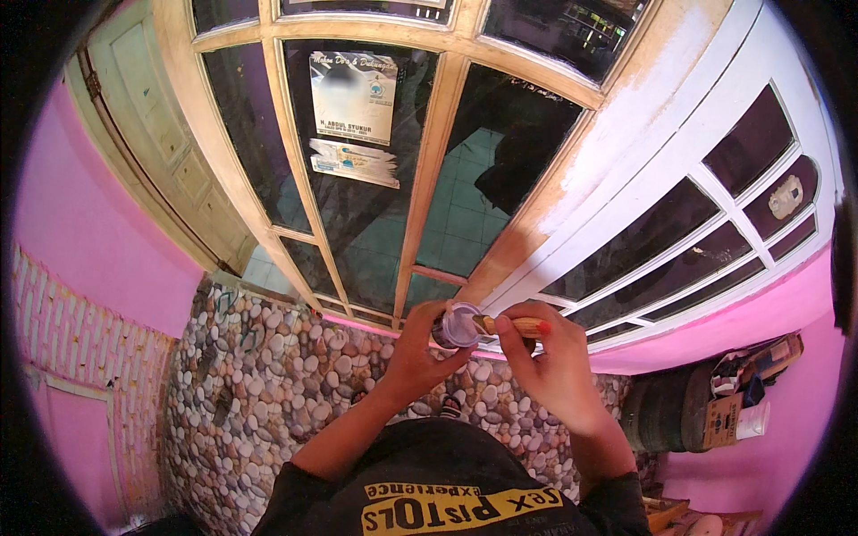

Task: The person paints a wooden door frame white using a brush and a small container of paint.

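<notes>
My left hand (420, 353) is closed around a small container (460, 317) of pale, whitish paint, held low in front of the wood-framed window. My right hand (545, 375) grips a paintbrush with a yellowish handle (527, 327) and red tip, its bristle end at the container's mouth. Above both hands, the window frame (458, 36) has bare or patchy light wood, with white paint along its right side (626, 152). Two torn paper stickers (353, 163) are on the dark glass.
A pale door (152, 152) stands at left beside pink walls (107, 214). Pebble-patterned flooring (232, 393) lies below, with sandals (252, 338). At right are a white-framed window (733, 214), stacked tyres (666, 406), cardboard (719, 424) and a white bucket (753, 420).
</notes>
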Demonstrator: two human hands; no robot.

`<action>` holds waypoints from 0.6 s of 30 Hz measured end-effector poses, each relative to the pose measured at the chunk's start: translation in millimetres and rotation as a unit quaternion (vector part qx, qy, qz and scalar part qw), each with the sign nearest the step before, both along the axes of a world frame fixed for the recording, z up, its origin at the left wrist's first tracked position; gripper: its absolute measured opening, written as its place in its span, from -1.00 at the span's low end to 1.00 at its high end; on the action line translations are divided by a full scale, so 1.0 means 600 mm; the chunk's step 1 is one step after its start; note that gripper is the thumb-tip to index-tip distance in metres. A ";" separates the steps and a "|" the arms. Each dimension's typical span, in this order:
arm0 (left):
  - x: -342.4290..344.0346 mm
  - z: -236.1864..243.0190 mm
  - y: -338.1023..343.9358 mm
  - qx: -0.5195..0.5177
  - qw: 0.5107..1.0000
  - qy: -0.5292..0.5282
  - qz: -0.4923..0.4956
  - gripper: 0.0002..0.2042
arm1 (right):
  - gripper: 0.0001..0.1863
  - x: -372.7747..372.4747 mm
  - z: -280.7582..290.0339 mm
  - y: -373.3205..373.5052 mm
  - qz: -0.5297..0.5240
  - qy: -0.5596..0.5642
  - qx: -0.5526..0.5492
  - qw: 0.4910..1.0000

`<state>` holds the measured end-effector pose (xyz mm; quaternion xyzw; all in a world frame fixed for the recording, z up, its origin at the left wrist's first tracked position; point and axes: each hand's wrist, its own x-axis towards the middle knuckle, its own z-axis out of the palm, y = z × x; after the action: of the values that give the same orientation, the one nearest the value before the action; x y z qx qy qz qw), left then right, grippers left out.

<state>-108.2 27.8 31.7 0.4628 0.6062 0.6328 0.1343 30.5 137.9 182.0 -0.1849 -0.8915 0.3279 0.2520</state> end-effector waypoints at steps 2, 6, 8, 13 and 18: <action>-0.001 -0.002 0.000 0.006 1.000 -0.001 -0.003 -0.31 | -0.82 -0.008 -0.005 0.000 -0.001 -0.018 -0.008 1.000; -0.001 -0.003 -0.001 -0.001 1.000 -0.011 -0.003 -0.30 | -0.81 -0.018 -0.011 0.001 -0.002 -0.031 0.016 0.999; -0.003 -0.002 -0.002 -0.003 1.000 -0.003 0.001 -0.30 | -0.81 -0.020 -0.012 0.000 0.000 -0.032 0.029 0.999; -0.008 -0.006 0.002 -0.005 0.999 0.033 0.014 -0.28 | -0.81 -0.017 -0.010 0.001 -0.019 -0.026 -0.008 0.999; -0.010 -0.005 0.010 0.002 0.999 0.047 0.016 -0.27 | -0.83 -0.014 -0.017 0.010 -0.021 -0.017 -0.018 0.999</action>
<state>-114.1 33.7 28.5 0.4827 0.6177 0.6135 0.0950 21.9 143.8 172.0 -0.2138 -0.8855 0.3350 0.2407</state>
